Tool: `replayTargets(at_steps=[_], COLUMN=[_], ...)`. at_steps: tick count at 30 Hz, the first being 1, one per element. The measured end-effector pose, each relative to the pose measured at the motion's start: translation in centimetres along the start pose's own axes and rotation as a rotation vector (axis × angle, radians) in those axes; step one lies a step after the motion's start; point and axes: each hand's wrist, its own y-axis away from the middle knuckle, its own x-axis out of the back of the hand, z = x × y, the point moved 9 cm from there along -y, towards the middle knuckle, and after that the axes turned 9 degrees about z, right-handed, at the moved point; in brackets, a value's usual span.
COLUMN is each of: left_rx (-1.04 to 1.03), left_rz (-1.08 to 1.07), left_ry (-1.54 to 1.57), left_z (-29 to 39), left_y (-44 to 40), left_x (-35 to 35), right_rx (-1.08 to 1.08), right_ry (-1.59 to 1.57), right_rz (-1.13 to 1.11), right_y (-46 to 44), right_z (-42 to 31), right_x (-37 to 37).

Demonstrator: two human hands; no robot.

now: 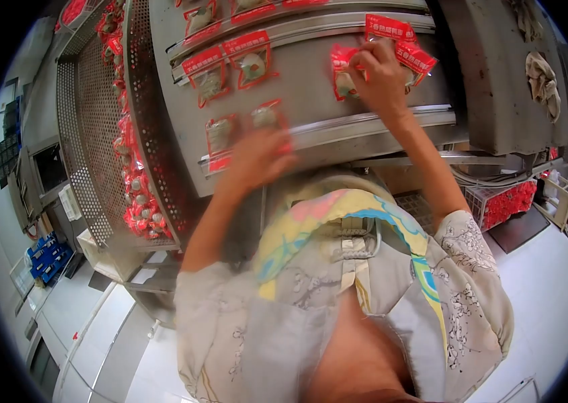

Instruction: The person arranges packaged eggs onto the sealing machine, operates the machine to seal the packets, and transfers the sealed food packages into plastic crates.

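Note:
My right hand has its fingers bent and pinched together on a red-and-clear packet of salted duck egg. Two more egg packets, one with a red printed header and another beside it, lie around that hand, partly overlapping. Blurred by motion, my left hand is over the lower metal bar; its fingers are not clear. Right by it are an egg packet and a second packet. Whether the left hand touches either one, I cannot tell.
More egg packets lie in rows along the metal bars of the steel surface. To the left, a perforated metal trough holds many packets. A cloth hangs at right, above a crate of red packets.

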Motion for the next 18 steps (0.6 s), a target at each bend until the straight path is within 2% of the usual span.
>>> replayTargets(at_steps=[1,4,7,8,9,10,11,13,15,18], left_rx=[0.086,0.690,0.657,0.648,0.641,0.636,0.717,0.878,0.928,1.009], left_rz=[0.024,-0.029,0.116,0.183,0.246,0.349,0.302,0.198,0.176,0.130], left_ry=[0.126,0.738,0.683,0.644,0.604,0.747,0.877,1.131,1.190,1.270], left_z=[0.1,-2.5,-3.2,-3.1,-3.1,-3.2,-3.7,-4.0,-3.9,-4.0], left_y=[-0.8,-4.4,-9.2,-10.3,-11.2,-11.9,-12.3,-12.4,-11.7,-9.7], left_x=[-0.6,-6.2,-8.4,-8.0,-7.8,-7.8,-8.7,-10.0,-10.0,-9.6], right_rx=[0.009,-0.007,-0.284,-0.384,-0.363,-0.339,-0.313,-0.475,-0.591,-0.633], right_ry=[-0.009,-0.077,-0.102,-0.117,-0.034,0.048,0.128,0.023,-0.109,-0.525], right_rz=[-0.031,-0.106,-0.012,-0.060,-0.056,-0.053,-0.047,-0.231,-0.372,-0.260], right_y=[0.7,3.0,3.2,3.6,3.1,2.4,1.7,1.8,2.0,3.5], right_z=[-0.9,-1.4,1.3,3.1,3.5,3.6,3.9,5.5,5.9,4.6], right_x=[0.1,0.0,0.6,-0.5,-0.9,-1.6,-2.2,-4.2,-5.2,-4.1])
